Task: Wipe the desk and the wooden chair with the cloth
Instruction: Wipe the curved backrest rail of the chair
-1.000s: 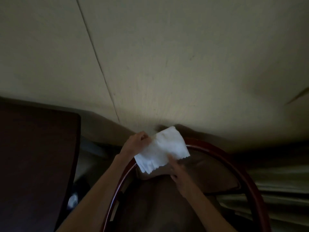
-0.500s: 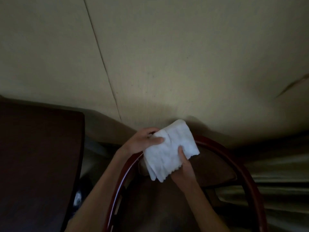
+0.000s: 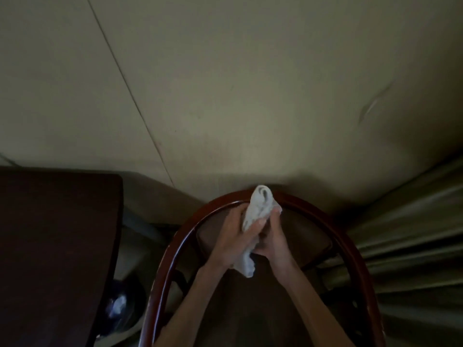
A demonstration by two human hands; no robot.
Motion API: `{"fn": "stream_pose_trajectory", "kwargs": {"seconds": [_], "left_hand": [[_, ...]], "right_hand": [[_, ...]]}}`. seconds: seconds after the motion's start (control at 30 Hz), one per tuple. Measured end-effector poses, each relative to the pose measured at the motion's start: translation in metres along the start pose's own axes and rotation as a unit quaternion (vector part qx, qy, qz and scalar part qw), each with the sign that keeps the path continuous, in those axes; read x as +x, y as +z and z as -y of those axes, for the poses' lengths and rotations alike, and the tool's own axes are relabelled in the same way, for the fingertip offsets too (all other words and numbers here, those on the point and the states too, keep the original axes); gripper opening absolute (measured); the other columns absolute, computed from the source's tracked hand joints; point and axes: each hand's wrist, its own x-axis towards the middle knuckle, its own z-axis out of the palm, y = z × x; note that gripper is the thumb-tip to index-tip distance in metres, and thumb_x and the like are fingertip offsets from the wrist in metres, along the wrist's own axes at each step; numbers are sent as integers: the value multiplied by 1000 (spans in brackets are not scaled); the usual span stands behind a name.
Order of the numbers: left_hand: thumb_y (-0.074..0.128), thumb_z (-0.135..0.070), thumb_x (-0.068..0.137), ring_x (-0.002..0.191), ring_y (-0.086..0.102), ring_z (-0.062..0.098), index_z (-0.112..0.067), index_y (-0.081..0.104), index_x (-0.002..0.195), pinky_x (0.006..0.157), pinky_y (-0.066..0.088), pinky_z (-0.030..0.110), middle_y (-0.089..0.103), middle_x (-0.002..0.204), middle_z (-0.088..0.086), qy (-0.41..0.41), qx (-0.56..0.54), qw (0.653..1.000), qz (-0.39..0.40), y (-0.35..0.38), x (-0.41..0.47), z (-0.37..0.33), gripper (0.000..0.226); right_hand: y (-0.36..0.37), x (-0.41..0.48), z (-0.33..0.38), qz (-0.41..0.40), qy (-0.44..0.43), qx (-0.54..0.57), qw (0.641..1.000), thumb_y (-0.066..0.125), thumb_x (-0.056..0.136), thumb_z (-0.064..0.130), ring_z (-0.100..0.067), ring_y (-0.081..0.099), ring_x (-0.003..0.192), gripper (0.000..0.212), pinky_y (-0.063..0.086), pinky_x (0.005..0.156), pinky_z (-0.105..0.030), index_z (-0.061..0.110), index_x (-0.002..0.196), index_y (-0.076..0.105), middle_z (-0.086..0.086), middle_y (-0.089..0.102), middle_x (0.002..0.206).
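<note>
The white cloth (image 3: 260,211) is bunched and folded between my two hands, over the curved top rail of the dark red wooden chair (image 3: 175,241). My left hand (image 3: 238,236) grips it from the left, thumb across the fabric. From the right, my right hand (image 3: 274,236) closes its fingers round the same cloth. The cloth's upper end sticks up past the rail and its lower end hangs below my palms. The dark brown desk (image 3: 55,246) fills the lower left, apart from both hands.
A pale wall (image 3: 250,96) stands straight ahead behind the chair. Greenish curtain folds (image 3: 413,234) hang at the right. A dark round object (image 3: 117,304) lies on the floor between desk and chair. The chair's brown seat (image 3: 308,236) shows under the rail.
The cloth was spread flat between my hands; both hands have come together and folded it into a narrow bunch over the chair rail. The view has shifted slightly.
</note>
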Motion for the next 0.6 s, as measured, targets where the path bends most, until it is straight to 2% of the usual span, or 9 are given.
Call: {"fn": "stream_pose_trajectory", "kwargs": {"seconds": [0.07,0.13,0.2,0.23,0.3,0.4,0.5,0.53,0.6], "left_hand": [[63,-62,81,115,61,5,-39,50,130,96,55,38,60,129,-9,4,-49,999,12,12,-9,2,56],[61,-55,88,108,66,3,-42,53,126,90,57,33,66,120,-10,7,-40,999,17,22,-23,5,41],[55,-54,92,98,71,8,-34,60,122,82,58,28,72,109,-4,3,-46,999,0,32,-39,7,36],[52,-55,92,93,73,11,-29,64,117,79,57,27,75,103,-1,-9,-63,998,-17,36,-47,7,38],[49,-54,95,90,74,17,-24,70,109,75,57,25,77,96,4,-34,-95,994,-44,43,-62,7,39],[48,-47,100,94,74,24,-24,72,108,77,59,26,77,100,9,-54,-135,988,-42,50,-82,5,34],[54,-49,95,95,74,25,-22,74,102,79,60,28,76,99,10,-72,-135,987,-45,56,-94,4,34],[55,-47,95,97,73,24,-23,74,102,80,59,27,76,101,10,-74,-138,987,-45,57,-98,5,32],[54,-45,97,101,72,21,-28,74,106,78,59,25,75,107,6,-81,-169,981,-48,51,-105,5,27]], "right_hand": [[-11,-8,-3,9,-13,-21,1000,38,87,72,-11,71,97,44,59,71,-33,46,112,63,7,73,106],[-19,-26,-3,26,-36,-65,997,34,96,60,-7,68,102,30,57,73,-24,51,115,56,11,70,110],[-30,-39,-5,21,-48,-86,995,38,100,49,-11,66,102,23,54,76,-21,43,115,55,8,69,112],[-34,-46,-5,6,-46,-98,994,40,100,45,-15,66,103,24,53,78,-25,35,117,55,1,68,114],[-43,-60,-5,-12,-22,-102,994,40,101,45,-21,62,109,37,50,86,-33,23,128,51,-8,63,123],[-52,-75,-3,36,-24,-104,994,33,96,57,-16,56,121,57,46,100,-36,23,142,42,-4,57,133],[-52,-82,-4,60,-32,-120,990,50,80,65,-6,64,109,70,51,85,-23,25,137,44,5,65,120],[-52,-84,-7,47,-29,-126,991,59,80,60,-9,65,107,65,51,83,-24,26,133,47,5,66,117],[-56,-83,-10,3,1,-93,996,68,86,43,-17,65,104,36,52,84,-32,29,117,57,1,68,112]]}}
